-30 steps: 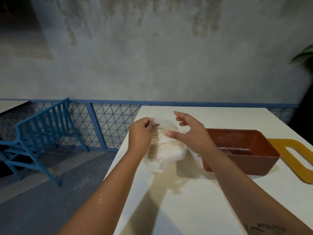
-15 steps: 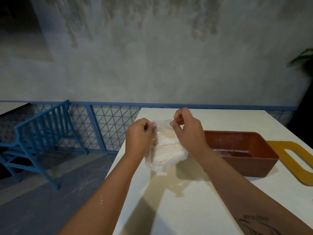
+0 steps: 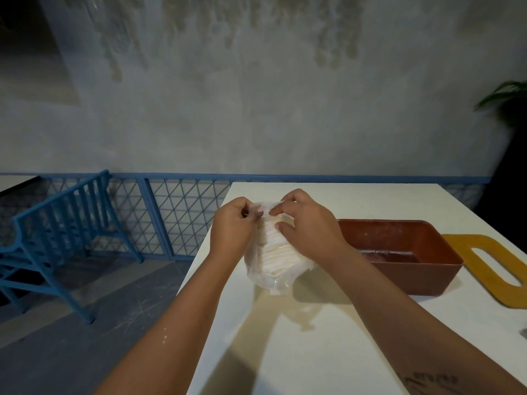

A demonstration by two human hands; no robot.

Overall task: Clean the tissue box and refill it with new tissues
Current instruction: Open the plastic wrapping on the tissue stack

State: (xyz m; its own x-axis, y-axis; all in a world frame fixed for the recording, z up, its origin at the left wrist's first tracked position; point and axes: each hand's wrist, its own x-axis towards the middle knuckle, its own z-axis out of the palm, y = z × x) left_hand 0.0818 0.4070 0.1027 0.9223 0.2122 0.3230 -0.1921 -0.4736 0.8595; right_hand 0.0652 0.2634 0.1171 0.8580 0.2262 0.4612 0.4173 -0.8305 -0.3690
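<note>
A clear plastic pack of white tissues (image 3: 275,258) hangs just above the white table (image 3: 328,352), held between both hands. My left hand (image 3: 232,223) pinches the wrapper's top left edge. My right hand (image 3: 306,223) pinches the top right edge, fingers over the stack. The brown open tissue box (image 3: 405,258) stands on the table to the right of my right hand, with almost nothing inside. Its yellow lid (image 3: 493,269) with a long slot lies flat beside the box, further right.
The table's left edge runs just under my left forearm, with grey floor below. A blue chair (image 3: 54,240) and a blue mesh railing (image 3: 176,215) stand to the left. A plant (image 3: 510,101) shows at the right edge.
My right hand, open above the pack a second ago, has closed on the wrapper's top beside my left hand. The pack has stayed in about the same place.
</note>
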